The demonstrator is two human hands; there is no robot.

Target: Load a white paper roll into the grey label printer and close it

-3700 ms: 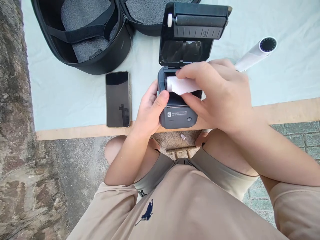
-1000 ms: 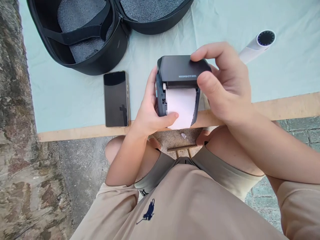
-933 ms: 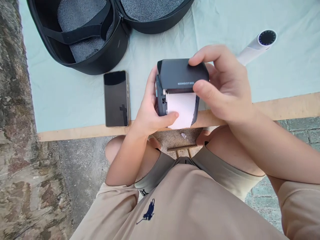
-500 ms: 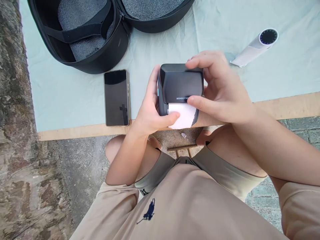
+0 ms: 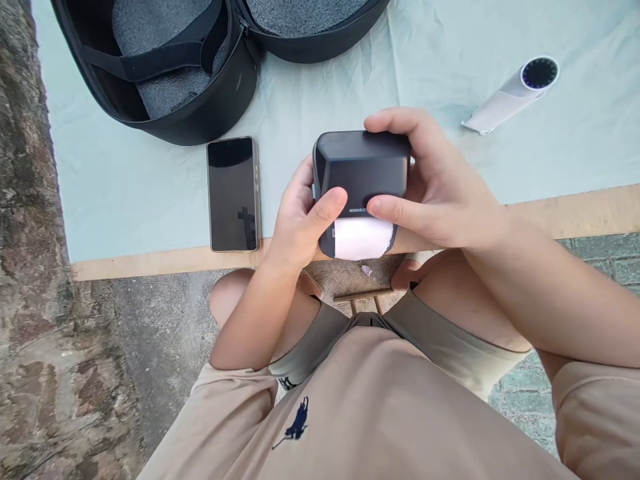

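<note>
Between both hands is a black label printer (image 5: 367, 167) with "NIIMBOT" lettering near its front edge. White label paper (image 5: 364, 238) sticks out below its lid, toward my body. My left hand (image 5: 303, 220) grips the printer's left side, its thumb lying on the lid's lower left. My right hand (image 5: 435, 180) holds the right side, index finger over the back edge and thumb across the lid's front edge by the lettering. The other fingers are partly hidden behind the printer.
A phone (image 5: 233, 193) with a dark screen lies left of the printer. Behind it stands an open black zip case (image 5: 220, 107) with grey foam inside. A white cylindrical device (image 5: 510, 100) rests at the right on the pale cloth (image 5: 125, 193). The table's wooden edge (image 5: 595, 210) runs in front.
My left thumb has moved up from the paper onto the lid. The lid's front edge sits slightly lower in view, and less of the paper shows. Both hands still hold the printer.
</note>
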